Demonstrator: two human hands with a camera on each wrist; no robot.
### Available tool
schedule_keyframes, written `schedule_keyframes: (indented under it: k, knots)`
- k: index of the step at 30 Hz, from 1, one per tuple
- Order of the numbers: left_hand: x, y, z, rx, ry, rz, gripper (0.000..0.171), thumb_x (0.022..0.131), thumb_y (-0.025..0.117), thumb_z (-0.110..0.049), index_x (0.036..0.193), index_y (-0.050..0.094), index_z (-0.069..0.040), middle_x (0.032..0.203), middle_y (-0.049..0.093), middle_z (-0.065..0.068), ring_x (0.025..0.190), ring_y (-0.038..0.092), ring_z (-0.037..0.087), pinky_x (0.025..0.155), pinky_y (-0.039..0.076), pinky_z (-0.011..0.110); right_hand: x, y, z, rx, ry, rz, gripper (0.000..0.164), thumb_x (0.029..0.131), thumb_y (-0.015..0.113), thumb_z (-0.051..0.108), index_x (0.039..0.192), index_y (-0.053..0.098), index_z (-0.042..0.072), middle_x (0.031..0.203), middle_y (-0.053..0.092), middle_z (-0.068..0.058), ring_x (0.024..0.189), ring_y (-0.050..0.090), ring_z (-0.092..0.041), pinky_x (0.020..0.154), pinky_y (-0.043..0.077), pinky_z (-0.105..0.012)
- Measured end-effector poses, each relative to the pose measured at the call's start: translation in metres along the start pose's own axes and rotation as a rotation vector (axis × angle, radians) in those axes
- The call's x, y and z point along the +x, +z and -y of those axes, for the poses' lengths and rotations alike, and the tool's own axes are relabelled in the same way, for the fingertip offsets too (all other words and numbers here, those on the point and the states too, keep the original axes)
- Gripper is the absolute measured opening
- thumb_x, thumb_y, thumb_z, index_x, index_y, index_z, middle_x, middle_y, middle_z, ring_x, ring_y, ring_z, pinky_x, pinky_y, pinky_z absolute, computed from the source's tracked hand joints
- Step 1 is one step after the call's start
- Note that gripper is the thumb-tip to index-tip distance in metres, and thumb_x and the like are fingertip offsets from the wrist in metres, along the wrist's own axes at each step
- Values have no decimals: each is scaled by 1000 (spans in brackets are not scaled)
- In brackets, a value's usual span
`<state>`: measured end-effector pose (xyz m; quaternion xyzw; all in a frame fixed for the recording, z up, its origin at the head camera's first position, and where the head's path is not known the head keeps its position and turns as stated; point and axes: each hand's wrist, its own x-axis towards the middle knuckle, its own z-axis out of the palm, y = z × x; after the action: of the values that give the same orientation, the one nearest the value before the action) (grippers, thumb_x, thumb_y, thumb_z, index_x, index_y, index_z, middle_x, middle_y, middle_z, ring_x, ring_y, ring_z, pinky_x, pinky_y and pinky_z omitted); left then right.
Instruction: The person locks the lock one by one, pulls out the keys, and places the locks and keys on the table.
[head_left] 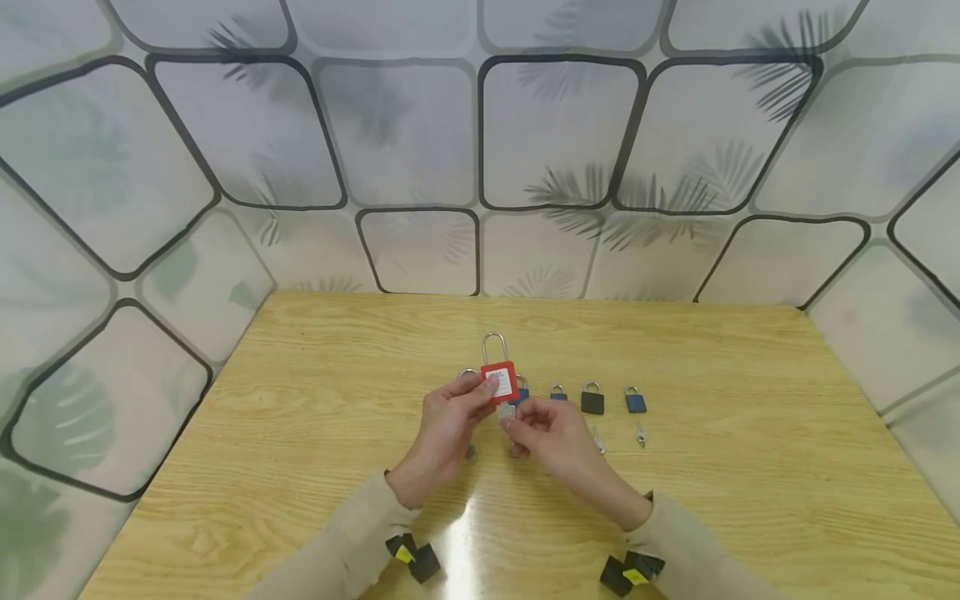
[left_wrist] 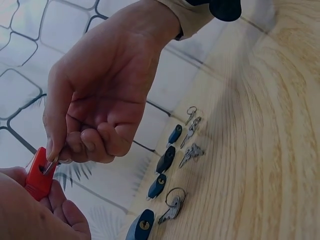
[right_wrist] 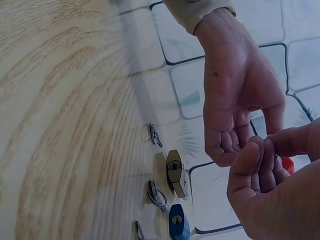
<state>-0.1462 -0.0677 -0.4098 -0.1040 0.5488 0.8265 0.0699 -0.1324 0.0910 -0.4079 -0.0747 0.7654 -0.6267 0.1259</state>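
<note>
A red padlock point(head_left: 500, 382) with a white label and a tall metal shackle is held up over the table. My left hand point(head_left: 450, 414) grips its body, thumb across the label. Just below it, my right hand point(head_left: 553, 435) pinches a small metal key point(left_wrist: 49, 167) at the keyhole in the padlock's underside. How deep the key sits cannot be told. In the right wrist view the fingers of both hands hide most of the red padlock point(right_wrist: 288, 165).
On the wooden table point(head_left: 337, 358) stands a row of padlocks: brass point(right_wrist: 175, 172), blue point(left_wrist: 141, 225), black point(head_left: 592, 403) and a blue one at the right end point(head_left: 636, 402). Small key sets point(head_left: 641, 436) lie in front of them. A patterned curtain point(head_left: 420, 133) surrounds the table.
</note>
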Motion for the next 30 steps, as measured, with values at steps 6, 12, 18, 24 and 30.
schedule_keyframes:
  k: [6, 12, 18, 24, 30]
  knots:
    - [-1, 3, -1, -27, -21, -13, 34, 93, 66, -11, 117, 63, 12, 102, 65, 6, 84, 64, 12, 81, 53, 26, -1, 0, 3, -12, -43, -7, 15, 89, 69, 7, 79, 63, -4, 67, 62, -16, 59, 59, -29, 54, 53, -28]
    - [-2, 5, 2, -47, -25, -34, 34, 94, 64, -8, 120, 61, 13, 107, 63, 8, 84, 64, 12, 80, 54, 24, 0, 0, 1, -74, -56, -19, 12, 90, 66, 2, 79, 64, -4, 60, 58, -6, 55, 55, -25, 49, 44, -22]
    - [-2, 4, 0, -44, -31, -48, 35, 94, 64, -11, 121, 61, 12, 110, 64, 9, 87, 63, 14, 82, 53, 24, -3, 3, 1, -100, -86, -32, 13, 88, 68, 3, 76, 65, 1, 59, 59, -11, 52, 51, -19, 45, 37, -18]
    - [8, -13, -25, -125, 42, -120, 37, 95, 64, -13, 123, 59, 10, 99, 70, 5, 85, 64, 14, 82, 52, 25, -14, 8, -8, -155, -146, 83, 13, 87, 68, 3, 75, 67, -1, 61, 64, -22, 45, 48, -5, 40, 33, -15]
    - [11, -25, -37, -101, 47, -114, 41, 96, 63, -12, 129, 53, 11, 110, 65, 11, 96, 65, 16, 96, 50, 32, -17, 9, -13, -155, -106, 73, 14, 89, 69, 8, 78, 70, -2, 62, 66, -22, 46, 50, -7, 39, 31, -15]
